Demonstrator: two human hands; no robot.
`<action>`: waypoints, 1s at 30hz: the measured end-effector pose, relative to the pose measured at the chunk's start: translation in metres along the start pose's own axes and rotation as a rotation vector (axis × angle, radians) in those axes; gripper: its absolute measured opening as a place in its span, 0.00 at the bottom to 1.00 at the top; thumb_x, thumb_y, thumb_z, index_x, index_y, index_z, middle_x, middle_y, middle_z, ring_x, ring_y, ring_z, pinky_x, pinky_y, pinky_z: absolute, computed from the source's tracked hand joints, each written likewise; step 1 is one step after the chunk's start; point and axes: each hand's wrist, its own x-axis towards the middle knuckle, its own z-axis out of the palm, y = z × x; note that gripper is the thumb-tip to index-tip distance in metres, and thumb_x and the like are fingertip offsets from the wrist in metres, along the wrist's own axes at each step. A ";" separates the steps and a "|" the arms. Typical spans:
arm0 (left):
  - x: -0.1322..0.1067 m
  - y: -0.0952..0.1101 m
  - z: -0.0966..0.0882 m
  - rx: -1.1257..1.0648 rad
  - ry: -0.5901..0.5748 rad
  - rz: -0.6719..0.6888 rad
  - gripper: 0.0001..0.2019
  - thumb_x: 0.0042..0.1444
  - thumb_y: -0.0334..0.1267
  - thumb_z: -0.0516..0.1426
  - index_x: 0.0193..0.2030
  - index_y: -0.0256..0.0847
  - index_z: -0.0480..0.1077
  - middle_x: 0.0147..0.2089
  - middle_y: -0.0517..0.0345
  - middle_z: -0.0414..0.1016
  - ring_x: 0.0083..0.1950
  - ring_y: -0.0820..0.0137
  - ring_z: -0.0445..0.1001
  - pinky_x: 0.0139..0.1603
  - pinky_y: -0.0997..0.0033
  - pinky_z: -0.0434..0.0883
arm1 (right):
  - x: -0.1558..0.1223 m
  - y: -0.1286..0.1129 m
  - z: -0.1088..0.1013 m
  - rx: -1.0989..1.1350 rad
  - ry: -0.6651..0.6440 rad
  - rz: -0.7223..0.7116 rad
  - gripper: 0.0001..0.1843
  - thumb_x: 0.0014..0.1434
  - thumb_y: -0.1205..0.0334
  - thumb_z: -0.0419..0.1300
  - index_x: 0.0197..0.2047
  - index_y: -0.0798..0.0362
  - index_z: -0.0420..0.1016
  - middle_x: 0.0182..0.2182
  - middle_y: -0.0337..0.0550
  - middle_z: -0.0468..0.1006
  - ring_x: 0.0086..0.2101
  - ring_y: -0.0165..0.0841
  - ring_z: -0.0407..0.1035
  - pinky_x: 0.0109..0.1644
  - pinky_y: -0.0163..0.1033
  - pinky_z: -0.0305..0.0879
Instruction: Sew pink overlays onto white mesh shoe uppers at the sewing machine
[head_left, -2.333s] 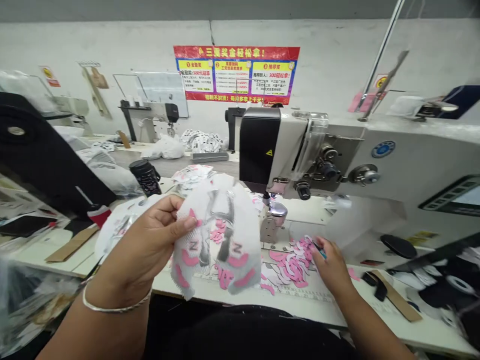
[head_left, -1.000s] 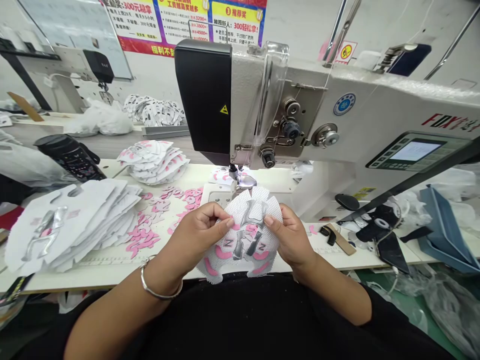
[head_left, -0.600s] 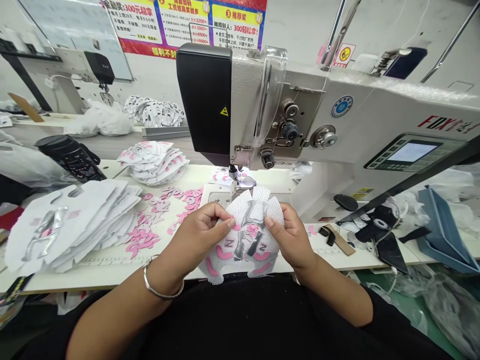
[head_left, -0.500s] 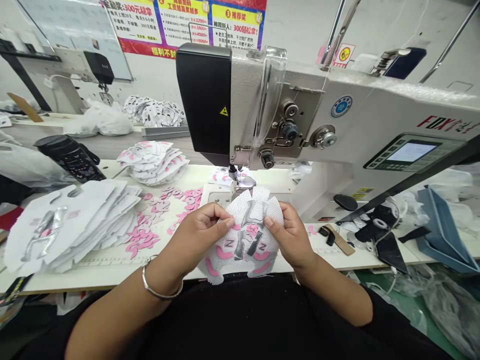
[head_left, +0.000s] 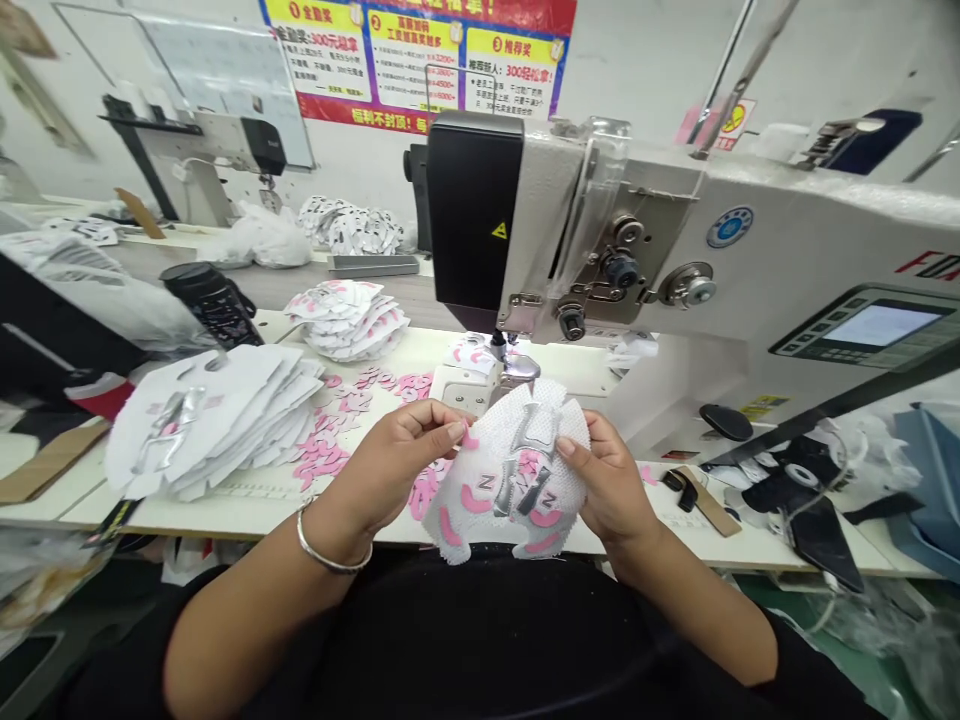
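A white mesh shoe upper [head_left: 487, 478] with pink patches, silver strips and small "N" marks is held up in front of me, below the sewing machine's needle area. My left hand [head_left: 401, 465], a bangle on its wrist, is closed in a pinch at the upper's left edge, beside a small pink patch [head_left: 469, 438]. At the opposite edge, my right hand [head_left: 606, 475] grips the upper, thumb on the front and fingers behind it. The presser foot [head_left: 498, 345] of the sewing machine [head_left: 570, 200] sits just beyond, apart from the held upper.
Left on the table, a stack of white uppers [head_left: 225, 430] lies beside loose pink pieces [head_left: 341, 415]. Behind them are another pile of uppers [head_left: 349, 320] and a black tumbler [head_left: 214, 305]. Thread spools [head_left: 801, 485] and a blue bin [head_left: 926, 500] are at the right.
My view has turned left, so the scene sits further right in the picture. The upper stays between both hands, slightly tilted, and its left edge shows a little more beside my left fingers.
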 end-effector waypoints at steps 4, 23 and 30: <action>-0.011 -0.008 -0.035 0.103 0.158 -0.043 0.13 0.53 0.48 0.63 0.33 0.39 0.71 0.32 0.56 0.74 0.33 0.71 0.71 0.37 0.70 0.70 | -0.005 0.000 -0.004 -0.012 0.021 0.024 0.16 0.55 0.57 0.69 0.46 0.46 0.73 0.38 0.39 0.79 0.36 0.35 0.74 0.40 0.40 0.72; -0.040 -0.083 -0.182 1.199 0.637 -0.354 0.12 0.60 0.46 0.52 0.38 0.41 0.72 0.39 0.48 0.76 0.42 0.56 0.73 0.38 0.63 0.63 | -0.003 0.006 0.007 -0.037 0.022 0.075 0.19 0.53 0.55 0.70 0.48 0.45 0.74 0.40 0.44 0.80 0.38 0.41 0.76 0.41 0.47 0.75; 0.001 -0.091 -0.174 1.206 0.550 -0.389 0.18 0.62 0.43 0.58 0.56 0.39 0.68 0.56 0.48 0.71 0.52 0.62 0.73 0.50 0.55 0.74 | -0.006 0.005 0.004 -0.004 0.045 0.111 0.19 0.53 0.55 0.70 0.47 0.46 0.74 0.39 0.44 0.80 0.37 0.41 0.76 0.40 0.47 0.75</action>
